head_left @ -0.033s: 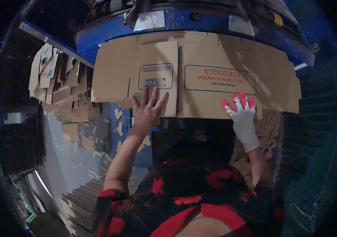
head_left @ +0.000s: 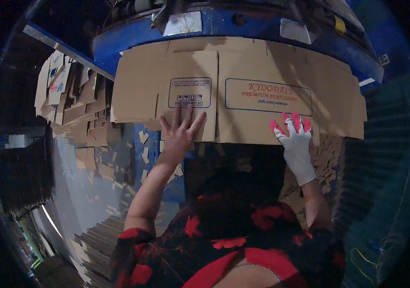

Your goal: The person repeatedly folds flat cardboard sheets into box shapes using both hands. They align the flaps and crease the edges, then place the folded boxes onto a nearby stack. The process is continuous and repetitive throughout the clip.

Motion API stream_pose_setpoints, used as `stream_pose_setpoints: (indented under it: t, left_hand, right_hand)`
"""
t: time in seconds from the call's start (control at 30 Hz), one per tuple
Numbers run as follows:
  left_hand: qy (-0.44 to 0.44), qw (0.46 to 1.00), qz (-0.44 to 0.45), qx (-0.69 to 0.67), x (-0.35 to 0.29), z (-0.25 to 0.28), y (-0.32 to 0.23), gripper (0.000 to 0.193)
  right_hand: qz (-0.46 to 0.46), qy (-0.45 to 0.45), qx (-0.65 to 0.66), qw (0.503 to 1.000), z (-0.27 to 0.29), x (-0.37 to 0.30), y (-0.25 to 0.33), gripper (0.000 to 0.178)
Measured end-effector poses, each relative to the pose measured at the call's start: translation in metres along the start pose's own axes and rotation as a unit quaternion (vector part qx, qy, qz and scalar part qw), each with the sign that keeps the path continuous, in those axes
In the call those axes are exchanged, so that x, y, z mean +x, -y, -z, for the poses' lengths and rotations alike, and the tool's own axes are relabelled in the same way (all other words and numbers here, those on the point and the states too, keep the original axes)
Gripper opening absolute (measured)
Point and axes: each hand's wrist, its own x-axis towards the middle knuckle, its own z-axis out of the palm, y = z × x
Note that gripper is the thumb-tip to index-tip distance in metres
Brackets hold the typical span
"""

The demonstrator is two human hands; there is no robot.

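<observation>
Both palms pressed flat on printed cardboard sheet (head_left: 236,89) lying across blue machine (head_left: 243,26): bare left hand (head_left: 182,132) spread wide at near edge, gloved right hand (head_left: 295,139) likewise, nothing gripped. Feeding step, by the look of it; next calls for an even push. Unchanged from earlier frame; scraps (head_left: 70,103) piled left

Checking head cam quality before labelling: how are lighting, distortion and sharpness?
Head view: dim overall, black vignette round the rim; the flat cardboard sheet is the brightest part, crossed by a soft shadow on its right. Fisheye bends the sheet's edges and the blue machine. Bare left hand and gloved right hand read sharp enough; the scrap pile at left is murky.
</observation>
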Motion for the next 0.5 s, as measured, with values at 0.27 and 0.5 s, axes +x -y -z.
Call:
stream_pose_setpoints:
  t: [0.27,0.5]
  left_hand:
    - [0.056,0.998,-0.016,0.018,0.013,0.009,0.004,0.069]
    - [-0.007,0.999,-0.023,-0.027,0.008,-0.002,0.023,0.061]
  right_hand:
    - [0.019,0.041,0.001,0.999,0.005,0.010,-0.010,0.058]
    - [0.053,0.118,0.114,0.985,0.026,0.003,-0.029,0.064]
